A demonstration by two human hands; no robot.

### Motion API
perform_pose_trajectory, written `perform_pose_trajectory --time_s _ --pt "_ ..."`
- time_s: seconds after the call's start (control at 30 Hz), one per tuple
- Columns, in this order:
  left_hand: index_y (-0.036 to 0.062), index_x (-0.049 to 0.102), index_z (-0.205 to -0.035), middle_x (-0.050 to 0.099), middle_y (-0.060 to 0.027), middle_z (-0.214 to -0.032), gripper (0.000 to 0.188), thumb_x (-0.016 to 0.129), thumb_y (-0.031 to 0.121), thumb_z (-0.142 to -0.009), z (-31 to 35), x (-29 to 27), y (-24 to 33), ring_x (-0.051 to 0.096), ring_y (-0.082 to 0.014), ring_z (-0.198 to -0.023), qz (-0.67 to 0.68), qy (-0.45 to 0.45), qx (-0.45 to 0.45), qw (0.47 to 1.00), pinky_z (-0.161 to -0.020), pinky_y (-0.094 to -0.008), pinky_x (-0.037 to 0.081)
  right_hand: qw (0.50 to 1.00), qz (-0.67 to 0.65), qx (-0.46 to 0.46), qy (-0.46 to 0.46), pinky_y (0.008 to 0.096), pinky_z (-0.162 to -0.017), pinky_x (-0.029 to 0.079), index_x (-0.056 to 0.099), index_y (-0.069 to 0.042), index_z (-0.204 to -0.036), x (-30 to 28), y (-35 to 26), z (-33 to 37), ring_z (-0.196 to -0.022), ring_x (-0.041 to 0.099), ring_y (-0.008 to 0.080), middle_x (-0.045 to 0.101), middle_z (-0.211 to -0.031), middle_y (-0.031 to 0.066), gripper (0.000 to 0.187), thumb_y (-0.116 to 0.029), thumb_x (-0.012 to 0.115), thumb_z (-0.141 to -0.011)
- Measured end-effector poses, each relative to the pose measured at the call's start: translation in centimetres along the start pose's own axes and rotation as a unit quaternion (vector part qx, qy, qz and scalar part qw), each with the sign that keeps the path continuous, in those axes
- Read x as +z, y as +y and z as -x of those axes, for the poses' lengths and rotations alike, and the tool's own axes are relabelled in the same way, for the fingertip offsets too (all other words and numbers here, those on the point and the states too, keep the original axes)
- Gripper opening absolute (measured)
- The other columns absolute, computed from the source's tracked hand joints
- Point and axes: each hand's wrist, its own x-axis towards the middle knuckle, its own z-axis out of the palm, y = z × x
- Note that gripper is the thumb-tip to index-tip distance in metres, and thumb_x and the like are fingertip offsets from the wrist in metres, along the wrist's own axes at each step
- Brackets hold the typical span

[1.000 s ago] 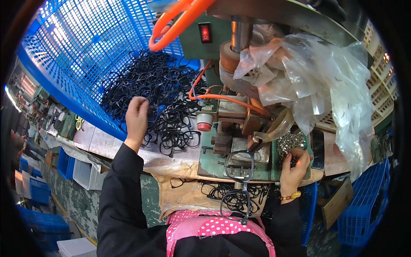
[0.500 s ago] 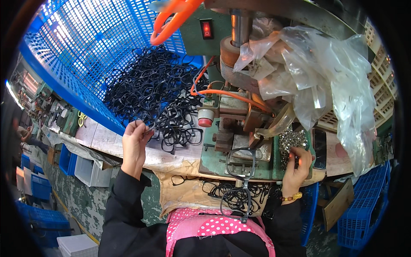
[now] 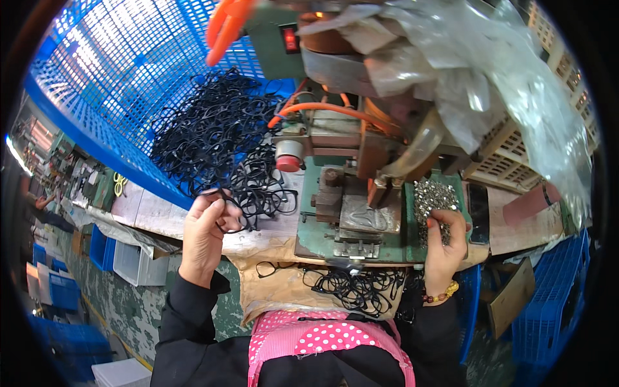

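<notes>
My left hand (image 3: 207,231) is closed on a black eyeglass frame (image 3: 224,196), beside a heap of similar black frames (image 3: 216,129). My right hand (image 3: 448,242) is at a green tray (image 3: 459,189) of small shiny metal parts (image 3: 433,198). Its thumb and index finger bend together over the parts; whatever is between the tips is too small to make out. Between my hands stands a green press (image 3: 309,242) with a metal fixture (image 3: 367,219) under its head. More black frames (image 3: 354,287) lie on brown paper (image 3: 258,293) close to my lap.
A large blue basket (image 3: 103,148) holds the heap at the left. An orange hose (image 3: 329,106) and a red button (image 3: 288,162) are on the press. Clear plastic bags (image 3: 477,77) hang at the right, above a dark phone-like slab (image 3: 478,213).
The eyeglass frame that hung in front of the press has dropped out of sight, leaving a dark blur lower down. My left hand now holds a frame from the heap. The view has shifted.
</notes>
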Motion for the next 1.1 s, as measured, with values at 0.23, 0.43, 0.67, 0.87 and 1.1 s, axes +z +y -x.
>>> perform_pose_trajectory --time_s 0.23,0.43,0.67,0.87,1.1 --pt "-0.0006 0.052 -0.107 0.066 -0.0143 -0.106 0.007 0.055 0.000 -0.101 3.3 10.0 3.1 0.072 -0.0240 -0.082 -0.013 -0.161 0.121 0.979 -0.072 -0.0374 0.061 0.971 -0.213 -0.023 -0.105 0.0308 -0.097 0.044 0.063 -0.001 -0.110 3.3 -5.7 -1.1 -0.104 0.058 0.0146 0.061 -0.107 0.0064 0.024 0.006 0.069 -0.087" --pt "-0.0025 0.056 -0.098 0.067 -0.0127 -0.108 0.008 0.061 -0.008 -0.097 1.8 13.8 3.3 0.074 -0.0226 -0.087 -0.088 -0.127 0.308 0.939 -0.080 -0.0317 0.058 0.956 -0.278 0.028 -0.093 0.0295 -0.095 0.045 0.052 -0.001 -0.118 5.3 -7.1 -0.7 -0.101 0.057 0.0139 0.061 -0.109 0.0055 0.035 0.004 0.071 -0.090" --pt "-0.0029 0.058 -0.097 0.067 -0.0122 -0.106 0.005 0.062 -0.006 -0.098 2.1 14.1 2.7 0.075 -0.0238 -0.088 -0.031 -0.101 0.263 0.959 -0.079 -0.0301 0.057 0.922 -0.373 0.060 -0.081 0.0308 -0.096 0.046 0.049 0.001 -0.124 5.9 -8.3 -0.8 -0.101 0.060 0.0148 0.065 -0.109 0.0080 0.040 0.005 0.070 -0.090" --pt "-0.0062 0.066 -0.114 0.073 -0.0109 -0.096 0.030 0.050 0.018 -0.108 4.2 13.2 3.3 0.072 -0.0151 -0.079 -0.160 -0.256 0.179 0.936 -0.073 -0.0264 0.054 0.936 -0.332 0.072 -0.096 0.0297 -0.095 0.049 0.047 0.004 -0.133 5.0 -8.1 -0.4 -0.106 0.064 0.0170 0.065 -0.116 0.0122 0.045 0.007 0.066 -0.092" --pt "-0.0089 0.066 -0.105 0.072 -0.0234 -0.077 0.039 0.046 0.025 -0.108 5.0 14.4 -0.5 0.067 -0.0230 -0.050 0.016 -0.394 -0.382 0.836 -0.048 -0.0284 0.053 0.948 -0.308 0.046 -0.067 0.0316 -0.098 0.047 0.057 0.002 -0.124 2.4 -6.4 -1.0 -0.105 0.064 0.0177 0.066 -0.113 0.0099 0.028 0.004 0.060 -0.096"
